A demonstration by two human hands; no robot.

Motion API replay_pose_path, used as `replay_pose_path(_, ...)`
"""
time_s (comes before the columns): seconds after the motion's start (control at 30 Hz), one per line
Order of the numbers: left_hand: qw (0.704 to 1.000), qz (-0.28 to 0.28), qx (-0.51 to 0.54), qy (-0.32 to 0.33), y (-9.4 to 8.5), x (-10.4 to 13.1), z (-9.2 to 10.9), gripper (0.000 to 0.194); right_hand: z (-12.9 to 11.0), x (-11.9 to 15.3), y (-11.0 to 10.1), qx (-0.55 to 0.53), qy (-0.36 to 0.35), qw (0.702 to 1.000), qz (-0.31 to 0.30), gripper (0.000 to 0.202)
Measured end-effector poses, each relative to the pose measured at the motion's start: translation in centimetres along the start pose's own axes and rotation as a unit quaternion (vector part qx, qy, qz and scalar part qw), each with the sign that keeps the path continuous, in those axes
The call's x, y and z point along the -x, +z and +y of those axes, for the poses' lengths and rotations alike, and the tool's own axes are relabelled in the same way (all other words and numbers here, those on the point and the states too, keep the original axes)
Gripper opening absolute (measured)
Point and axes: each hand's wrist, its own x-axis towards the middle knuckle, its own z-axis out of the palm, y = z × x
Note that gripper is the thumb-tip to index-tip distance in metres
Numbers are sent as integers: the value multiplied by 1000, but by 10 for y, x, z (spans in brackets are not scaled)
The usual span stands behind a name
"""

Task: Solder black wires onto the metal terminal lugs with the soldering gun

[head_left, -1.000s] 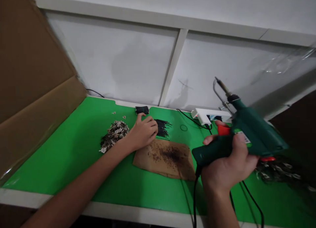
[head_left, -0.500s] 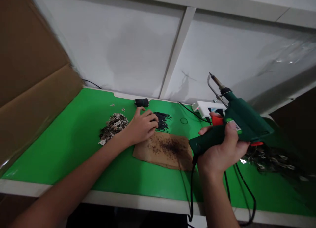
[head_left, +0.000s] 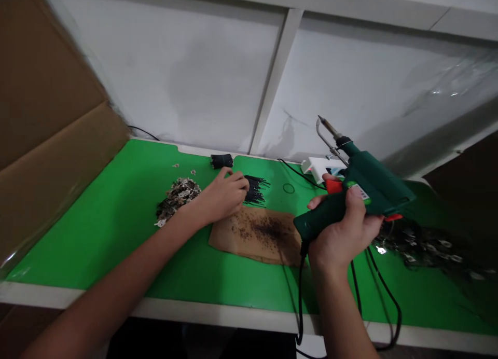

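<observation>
My right hand (head_left: 348, 229) is wrapped round the dark green handle of a soldering gun (head_left: 379, 182), held up over the right of the table. Its tip points up and left, with a thin curved metal tube beside it. My left hand (head_left: 225, 193) is low over the table with fingers curled at the left end of a pile of short black wires (head_left: 256, 190). Its fingertips are hidden, so what they pinch does not show. Below that hand lies a brown board (head_left: 252, 234) with dark scorch marks and specks. Left of it is a heap of small metal parts (head_left: 177, 195).
A tied bundle of black wires (head_left: 221, 161) stands at the back. A rubber band (head_left: 288, 188) lies near a white power strip (head_left: 322, 167). More metal parts with dark wires (head_left: 428, 247) lie at right. A cardboard sheet (head_left: 58, 141) stands at left, and cords hang off the front edge.
My right hand has shifted a little to the left with the soldering gun. My left hand stays by the wires, its fingers almost unchanged.
</observation>
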Motion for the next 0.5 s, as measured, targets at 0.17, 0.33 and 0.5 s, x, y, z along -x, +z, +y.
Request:
replay_pose_path(0.17, 1000, 3, -9, -10, 5, 0, 0, 14, 0, -1, 0, -4, 7, 1000, -2, 29)
replay_pose_path(0.33, 999, 17, -20, -24, 10, 2, 1, 12, 1, -2, 0, -7, 6, 1000, 2, 30)
replay_pose_path(0.5, 998, 2, 46, -35, 5, 10, -8, 14, 2, -2, 0, -10, 14, 1000, 5, 30)
